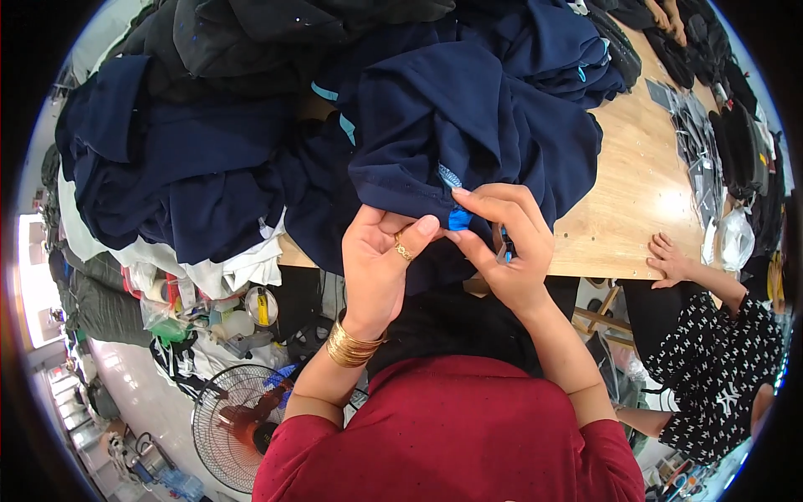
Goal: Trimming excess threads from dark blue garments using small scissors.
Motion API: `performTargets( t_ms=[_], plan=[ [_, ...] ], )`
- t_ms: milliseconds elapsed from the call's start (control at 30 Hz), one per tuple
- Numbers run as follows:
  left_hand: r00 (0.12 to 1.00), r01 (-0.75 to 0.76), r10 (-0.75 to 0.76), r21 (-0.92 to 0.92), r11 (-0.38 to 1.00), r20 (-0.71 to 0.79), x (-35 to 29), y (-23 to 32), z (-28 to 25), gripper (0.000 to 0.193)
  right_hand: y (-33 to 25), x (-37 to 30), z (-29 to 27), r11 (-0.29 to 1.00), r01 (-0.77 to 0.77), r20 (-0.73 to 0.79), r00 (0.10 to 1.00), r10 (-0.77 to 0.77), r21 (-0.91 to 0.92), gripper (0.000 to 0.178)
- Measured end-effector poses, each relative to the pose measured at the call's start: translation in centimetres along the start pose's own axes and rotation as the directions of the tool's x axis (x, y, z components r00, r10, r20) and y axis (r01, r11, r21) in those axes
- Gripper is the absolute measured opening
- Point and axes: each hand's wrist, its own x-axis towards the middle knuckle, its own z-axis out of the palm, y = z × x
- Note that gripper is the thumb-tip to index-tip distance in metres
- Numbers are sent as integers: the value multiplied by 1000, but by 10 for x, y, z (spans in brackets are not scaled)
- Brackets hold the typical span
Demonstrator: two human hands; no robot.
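Observation:
A navy garment [427, 109] lies bunched on the table in front of me, with its near edge lifted. My left hand [381, 259] pinches that edge between thumb and fingers; it wears a ring and gold bangles. Close beside it, my right hand [519, 243] is closed on the same edge, its fingertips at a shiny bright blue patch [459, 219]. A light blue patterned strip [449, 176] shows just above the fingertips. Tucked in the right hand's curled fingers is a small slim black and blue tool [507, 246], mostly hidden, so its kind is unclear.
Navy garments [209, 159] and black ones [242, 38] are piled left and behind on the wooden table [619, 184]. Dark labels or strips [690, 138] lie at right. Another person's hand [667, 259] rests on the table edge. A fan [238, 427] stands lower left.

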Motion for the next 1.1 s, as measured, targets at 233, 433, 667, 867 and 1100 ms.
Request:
performTargets(
  t_ms=[233, 433, 667, 867, 1100],
  plan=[
    [998, 38, -38, -1, 999, -41, -1, 8, 6, 29, -15, 5, -8, 994, -103, 88, 991, 101, 21, 33],
    [978, 180, -163, -141, 973, 128, -2, 7, -2, 27, -21, 3, -10, 957, -221, 61, 975, 213, 186, 27],
    [958, 283, -264, -232, 931, 108, -4, 9, 3, 19, -22, 0, -9, 979, -171, 20, 985, 170, 109, 25],
    [968, 232, -208, -185, 955, 141, -3, 8, 3, 17, -29, 1, -12, 965, -234, 46, 972, 230, 121, 22],
    [960, 276, -261, -198, 941, 99, -4, 4, 2, 16, -42, 4, -17, 850, -417, 59, 905, 421, 322, 14]
  ],
)
